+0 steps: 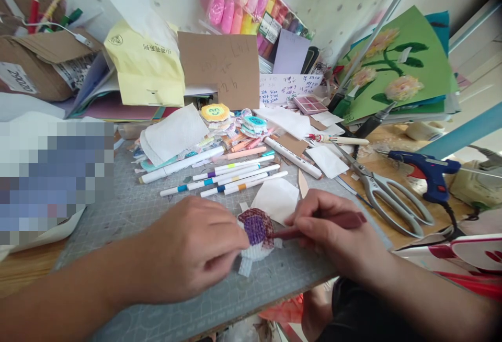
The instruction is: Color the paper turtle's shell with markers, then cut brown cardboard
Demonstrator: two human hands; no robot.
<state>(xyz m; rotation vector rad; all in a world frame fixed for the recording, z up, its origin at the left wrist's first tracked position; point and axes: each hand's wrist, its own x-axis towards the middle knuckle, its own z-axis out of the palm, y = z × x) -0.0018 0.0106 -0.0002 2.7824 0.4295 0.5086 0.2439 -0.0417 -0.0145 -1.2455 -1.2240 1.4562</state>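
Note:
A small round white textured piece [257, 252] lies on the grey cutting mat, with small tabs sticking out from its edge. Purple fills its middle, and a dark maroon band covers the upper and right part of its rim; the lower rim is white. My left hand [196, 250] is closed at the piece's left edge, fingertips pinching it. In my right hand [333, 232] is a maroon marker [288, 234], its tip touching the right side of the coloured rim. A white paper square [276, 199] lies just behind the piece.
Several white markers [235, 177] lie behind my hands on the cutting mat [129, 232]. Large scissors [386, 195] and a blue glue gun [431, 172] are at the right. Paper scraps, a yellow tissue pack [147, 70] and a cardboard sheet [219, 65] stand at the back.

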